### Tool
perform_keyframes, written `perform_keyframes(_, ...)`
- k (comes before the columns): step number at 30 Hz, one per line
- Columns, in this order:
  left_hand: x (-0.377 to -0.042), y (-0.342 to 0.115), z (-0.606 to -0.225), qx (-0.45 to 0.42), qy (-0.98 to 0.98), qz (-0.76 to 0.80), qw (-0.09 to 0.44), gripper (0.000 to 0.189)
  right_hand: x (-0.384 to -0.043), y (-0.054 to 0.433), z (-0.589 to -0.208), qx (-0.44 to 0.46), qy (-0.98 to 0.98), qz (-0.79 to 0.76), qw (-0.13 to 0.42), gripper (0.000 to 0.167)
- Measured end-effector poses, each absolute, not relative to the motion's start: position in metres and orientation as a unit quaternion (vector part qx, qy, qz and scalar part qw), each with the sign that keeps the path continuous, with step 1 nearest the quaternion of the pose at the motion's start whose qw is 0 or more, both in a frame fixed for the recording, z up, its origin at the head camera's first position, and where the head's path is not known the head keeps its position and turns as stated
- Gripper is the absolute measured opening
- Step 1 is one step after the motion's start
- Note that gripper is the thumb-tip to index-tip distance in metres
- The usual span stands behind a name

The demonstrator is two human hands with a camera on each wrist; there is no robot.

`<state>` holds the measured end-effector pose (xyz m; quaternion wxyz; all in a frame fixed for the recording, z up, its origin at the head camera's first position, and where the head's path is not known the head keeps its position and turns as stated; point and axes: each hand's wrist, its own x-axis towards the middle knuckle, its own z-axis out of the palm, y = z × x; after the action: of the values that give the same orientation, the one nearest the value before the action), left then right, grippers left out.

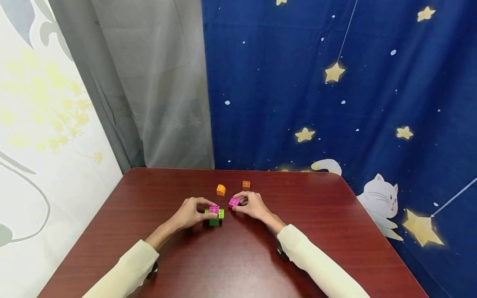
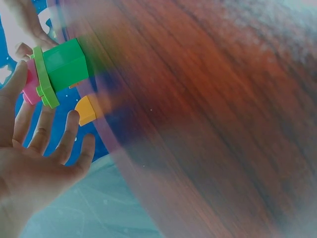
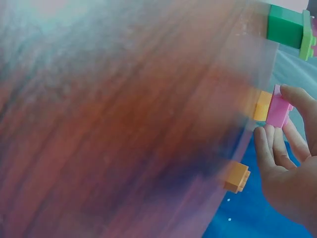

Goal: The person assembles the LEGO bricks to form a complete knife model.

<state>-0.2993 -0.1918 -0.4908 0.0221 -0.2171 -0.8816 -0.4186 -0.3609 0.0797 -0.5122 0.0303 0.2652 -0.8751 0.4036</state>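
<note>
Near the middle of the table, a small stack of toy building bricks has a green block [image 1: 214,222] at the bottom. Across it lies a light green plate [image 1: 221,214], topped by a pink brick [image 1: 214,208]. My left hand [image 1: 189,213] grips the stack near its top, thumb and fingers on opposite sides of the pink brick. Just right of the stack, my right hand [image 1: 254,205] pinches a second pink brick [image 3: 278,106] between thumb and fingers. In the left wrist view the green block [image 2: 65,65] shows its plain side.
Beyond the hands lie a rounded yellow-orange brick [image 1: 221,190] and, to its right, an orange brick [image 1: 246,184] with studs up. The dark red wooden table [image 1: 298,194] ends at a far edge before grey and blue star-patterned curtains [image 1: 275,103].
</note>
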Motion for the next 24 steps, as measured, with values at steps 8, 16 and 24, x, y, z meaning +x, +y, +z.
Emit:
perform_keyframes(8,-0.298,-0.193,-0.492,-0.223,-0.883,-0.413,0.029,0.033,-0.354,0.08,-0.497,0.274,-0.874,0.401,0.03,0.035)
perform_keyframes(16,-0.297,-0.194,-0.492,-0.221,-0.883,-0.412,0.028,0.032,-0.342,0.075,-0.479,0.296,-0.86,0.415,0.029,0.035)
perform_keyframes(24,-0.297,-0.192,-0.493,-0.225,-0.88,-0.417,0.03,0.031,-0.334,0.067,-0.469,0.319,-0.847,0.425,0.019,0.037)
